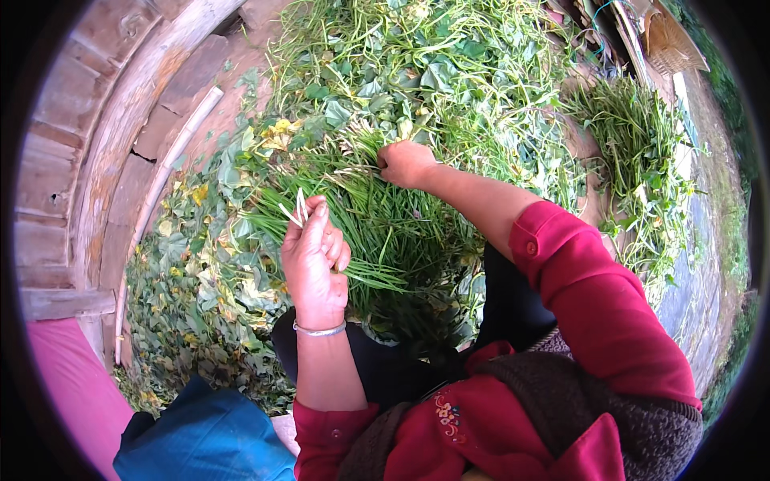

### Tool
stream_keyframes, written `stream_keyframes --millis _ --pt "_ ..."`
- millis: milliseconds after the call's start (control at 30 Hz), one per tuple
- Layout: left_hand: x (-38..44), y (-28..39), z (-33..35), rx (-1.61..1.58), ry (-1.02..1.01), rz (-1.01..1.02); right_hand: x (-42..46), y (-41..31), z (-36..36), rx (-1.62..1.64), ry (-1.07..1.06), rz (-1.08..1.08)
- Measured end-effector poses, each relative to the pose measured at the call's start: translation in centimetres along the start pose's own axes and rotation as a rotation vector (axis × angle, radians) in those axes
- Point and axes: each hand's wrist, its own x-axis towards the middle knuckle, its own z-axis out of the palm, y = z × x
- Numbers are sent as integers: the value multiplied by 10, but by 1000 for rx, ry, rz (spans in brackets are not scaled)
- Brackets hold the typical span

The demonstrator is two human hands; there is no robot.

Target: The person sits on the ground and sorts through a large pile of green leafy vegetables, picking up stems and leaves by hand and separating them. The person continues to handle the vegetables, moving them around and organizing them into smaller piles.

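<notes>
My left hand, with a silver bracelet at the wrist, holds a few thin green stalks that look like garlic chives. Their white stem ends stick up past the thumb, and the green leaves trail out below the palm to the right. A heap of the same long greens lies in front of me, pale ends towards the far side. At its upper right edge, my right hand touches the pale stem ends with fingers curled. Whether it grips any of them is hidden from view.
Leafy vines cover the ground ahead and to the left. A bundle of vines lies at right, below a woven basket. A pale pole runs beside the wooden wall. Blue cloth is near my left side.
</notes>
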Motion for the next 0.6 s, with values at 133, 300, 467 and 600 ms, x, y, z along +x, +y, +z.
stream_keyframes --millis 133,300,467,600 --pt "0 0 2 8 -7 -4 5 6 -7 247 117 -116" --pt "1 -2 -1 20 -30 18 -10 -4 -36 1105 -129 -9" --pt "3 -9 7 63 -26 -11 -29 -10 -48 1197 -165 -99" --pt "5 -15 11 96 -8 -15 -49 -22 -46 1122 -84 -288"
